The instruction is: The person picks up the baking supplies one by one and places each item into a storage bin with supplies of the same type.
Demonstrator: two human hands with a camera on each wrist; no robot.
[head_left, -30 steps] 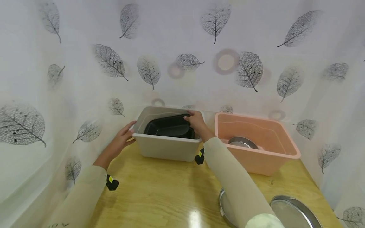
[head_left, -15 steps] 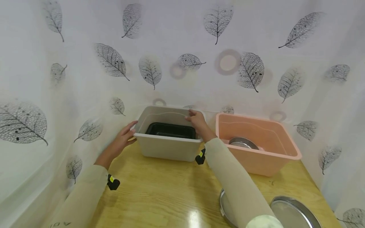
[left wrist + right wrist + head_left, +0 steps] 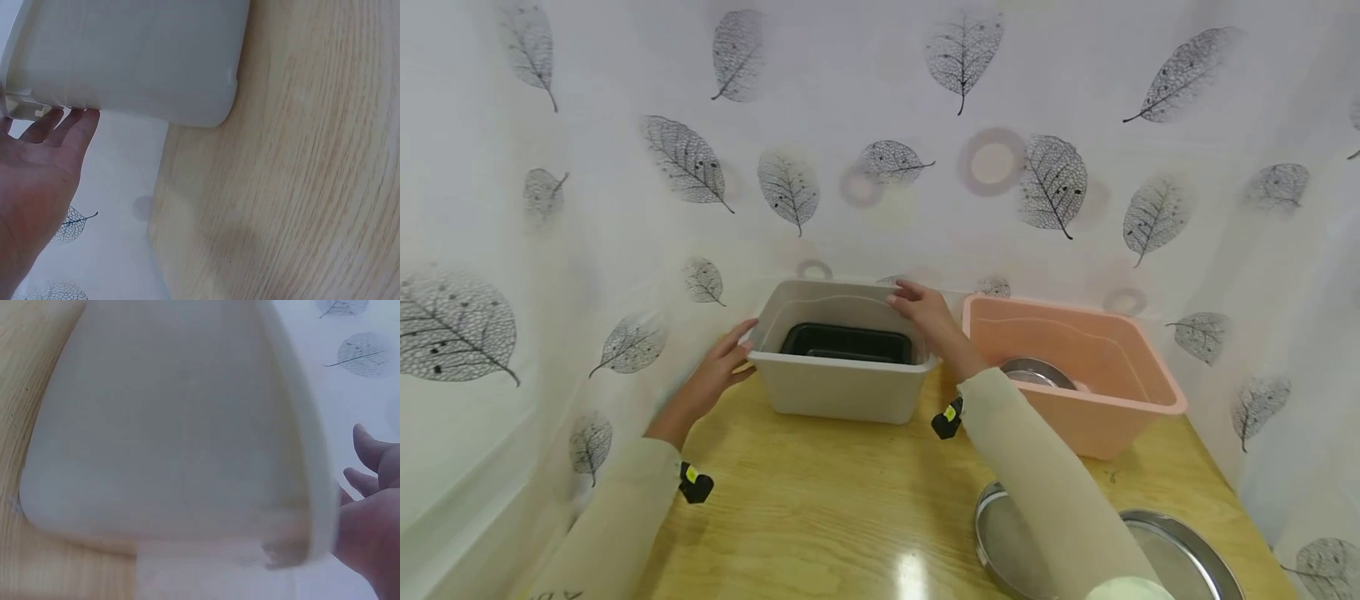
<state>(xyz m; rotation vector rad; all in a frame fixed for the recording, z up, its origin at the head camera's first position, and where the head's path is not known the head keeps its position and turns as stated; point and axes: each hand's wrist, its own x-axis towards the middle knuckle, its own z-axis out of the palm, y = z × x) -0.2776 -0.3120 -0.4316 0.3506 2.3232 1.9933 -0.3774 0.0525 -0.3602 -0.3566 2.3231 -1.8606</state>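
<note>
A grey plastic bin [image 3: 842, 387] stands at the back left of the wooden table. Black rectangular pans [image 3: 848, 343] lie low inside it; the front wall hides part of them, so I cannot count them. At the bin's left end, my left hand [image 3: 721, 367] grips the rim, with its fingertips under the lip in the left wrist view. My right hand [image 3: 928, 317] hovers at the bin's right end with loosely spread fingers and nothing in them. In the right wrist view the right hand [image 3: 375, 519] is just beyond the blurred bin rim [image 3: 319, 481].
To the right stands a pink bin [image 3: 1075, 398] with a round metal pan [image 3: 1037, 372] in it. Two round shallow metal pans [image 3: 1183, 554] lie at the table's front right, one partly behind the right sleeve [image 3: 1060, 483]. A leaf-print curtain [image 3: 865, 92] surrounds the table.
A second-old view shows the right hand holding a tilted black pan; it then dropped flat into the grey bin. The right hand has since lifted and moved slightly right. The left hand stayed put.
</note>
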